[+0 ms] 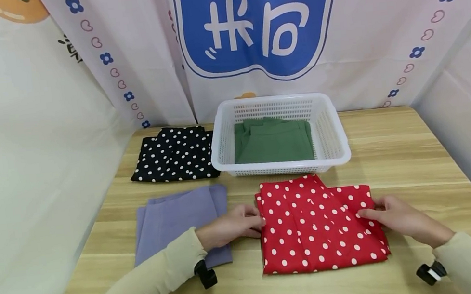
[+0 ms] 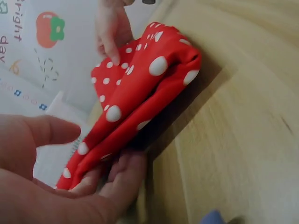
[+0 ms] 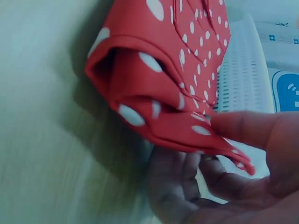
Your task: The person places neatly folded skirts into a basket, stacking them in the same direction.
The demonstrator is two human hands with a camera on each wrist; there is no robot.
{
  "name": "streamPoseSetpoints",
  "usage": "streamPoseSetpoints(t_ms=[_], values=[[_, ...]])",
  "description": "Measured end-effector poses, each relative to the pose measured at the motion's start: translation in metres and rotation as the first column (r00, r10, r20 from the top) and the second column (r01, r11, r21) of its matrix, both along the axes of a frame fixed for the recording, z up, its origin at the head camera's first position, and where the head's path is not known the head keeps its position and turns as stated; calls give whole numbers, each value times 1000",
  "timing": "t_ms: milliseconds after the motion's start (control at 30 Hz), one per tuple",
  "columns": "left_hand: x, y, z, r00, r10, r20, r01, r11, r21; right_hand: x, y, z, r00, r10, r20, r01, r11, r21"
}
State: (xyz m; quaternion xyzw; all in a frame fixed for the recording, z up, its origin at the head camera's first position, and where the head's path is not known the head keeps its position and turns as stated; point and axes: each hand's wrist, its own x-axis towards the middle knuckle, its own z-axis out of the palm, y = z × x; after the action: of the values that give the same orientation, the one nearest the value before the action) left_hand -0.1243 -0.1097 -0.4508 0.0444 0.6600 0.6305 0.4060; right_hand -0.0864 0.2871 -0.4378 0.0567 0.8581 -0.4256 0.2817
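A folded red garment (image 1: 310, 230) with white polka dots lies on the table in front of me. At its left edge is my left hand (image 1: 233, 225), the fingers (image 2: 126, 175) curled under the fold and the thumb (image 2: 58, 130) just above it. My right hand (image 1: 405, 217) pinches the right edge, its thumb (image 3: 243, 128) on top and the other fingers (image 3: 175, 177) beneath. Both wrist views show the garment's folded layers side-on, with shadow below them.
Behind the red garment stands a white plastic basket (image 1: 331, 131) with folded green cloth (image 1: 276, 142) in it. A black polka-dot cloth (image 1: 175, 156) lies left of the basket. Folded purple cloth (image 1: 178, 219) lies partly under my left forearm. Printed curtains (image 1: 157, 68) border the wooden table (image 1: 397, 148).
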Motion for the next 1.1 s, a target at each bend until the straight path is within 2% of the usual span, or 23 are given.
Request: streamPoseSetpoints(t_ms=[100,267,467,600,833,1100], values=[[3,7,-2,999,18,-34,-19,1000,-15,1,-5,-2,1000,15,-21,-16,999,-37],[8,8,-6,998,66,-20,-65,998,14,4,-7,-1,999,2,-33,-5,995,-103],[16,-3,-4,999,49,-23,-48,998,36,12,-2,-3,1000,21,3,-20,978,-209],[22,-10,3,998,50,-26,-48,997,56,17,-1,1,999,29,24,-21,965,-260],[32,-25,23,998,60,-32,-56,992,113,19,-3,19,997,59,45,-43,950,-310],[32,-39,47,991,103,-79,-91,985,149,13,-5,43,994,97,48,-75,936,-345]])
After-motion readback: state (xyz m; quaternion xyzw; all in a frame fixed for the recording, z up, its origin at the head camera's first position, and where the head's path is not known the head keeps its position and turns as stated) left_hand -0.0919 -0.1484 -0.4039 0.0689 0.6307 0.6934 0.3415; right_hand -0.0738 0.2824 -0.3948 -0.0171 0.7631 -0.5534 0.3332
